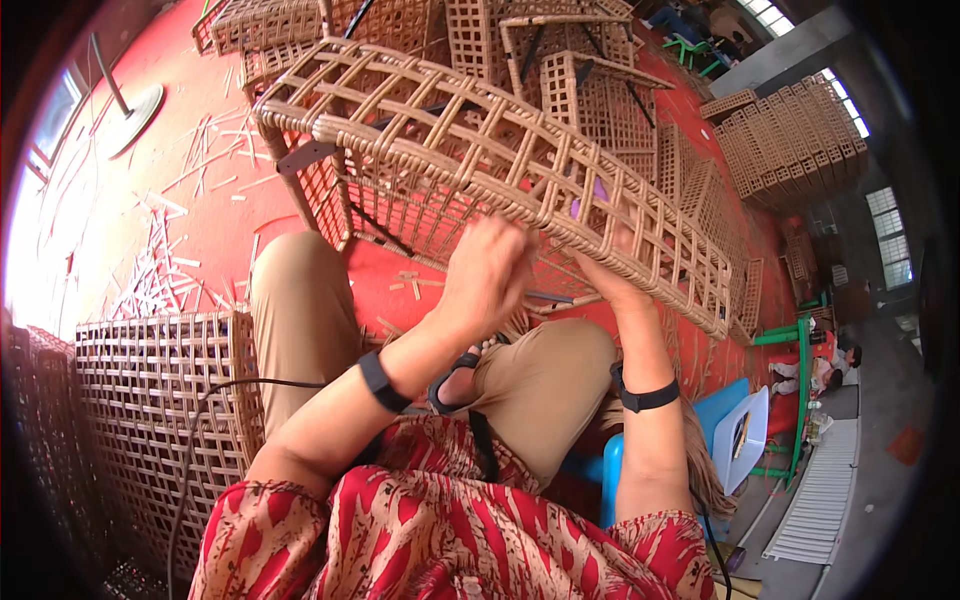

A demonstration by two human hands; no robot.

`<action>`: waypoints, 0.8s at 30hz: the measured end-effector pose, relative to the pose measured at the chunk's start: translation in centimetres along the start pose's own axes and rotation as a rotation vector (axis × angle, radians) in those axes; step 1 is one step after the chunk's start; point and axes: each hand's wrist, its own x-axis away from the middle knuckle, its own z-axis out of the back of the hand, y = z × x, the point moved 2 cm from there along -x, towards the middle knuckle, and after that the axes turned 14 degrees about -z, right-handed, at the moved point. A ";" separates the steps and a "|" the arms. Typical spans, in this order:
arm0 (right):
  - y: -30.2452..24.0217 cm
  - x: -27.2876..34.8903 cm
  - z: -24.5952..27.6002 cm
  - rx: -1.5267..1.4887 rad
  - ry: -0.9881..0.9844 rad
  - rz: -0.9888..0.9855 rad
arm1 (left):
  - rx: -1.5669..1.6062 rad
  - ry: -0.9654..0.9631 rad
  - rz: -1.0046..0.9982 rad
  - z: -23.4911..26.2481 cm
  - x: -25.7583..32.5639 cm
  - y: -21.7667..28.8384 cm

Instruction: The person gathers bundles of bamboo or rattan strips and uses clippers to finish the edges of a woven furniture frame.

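Note:
A large wicker frame (520, 165) of tan woven strands, with an open lattice side and a braided rim, stands tilted across my knees. My left hand (488, 272) is closed just below its lower rim, slightly blurred; whatever the fingers pinch is too small to make out. Farther right, my right hand (608, 278) grips the same rim, its fingers partly hidden behind the lattice. A small purple object (598, 190) shows through the weave above the right hand. Dark metal bars run inside the frame, and a grey plate (306, 157) sits at its left corner.
Another woven lattice piece (165, 385) stands at my left, with a dark cable (190, 430) beside it. More wicker frames (600, 110) crowd the far side. Cut strips (155, 270) litter the red floor. At my right are a white plastic container (740, 435) and a green metal stand (803, 390).

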 end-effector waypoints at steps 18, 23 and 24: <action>-2.2 3.1 1.6 -0.589 -0.403 -0.832 | 0.913 0.423 0.195 -7.7 -1.7 -6.7; -0.9 3.5 0.7 -0.345 -0.198 -0.518 | 1.187 0.419 0.410 -5.6 -3.5 -4.1; -1.1 3.5 0.8 -0.344 -0.206 -0.519 | 1.200 0.396 0.432 -5.4 -3.5 -4.2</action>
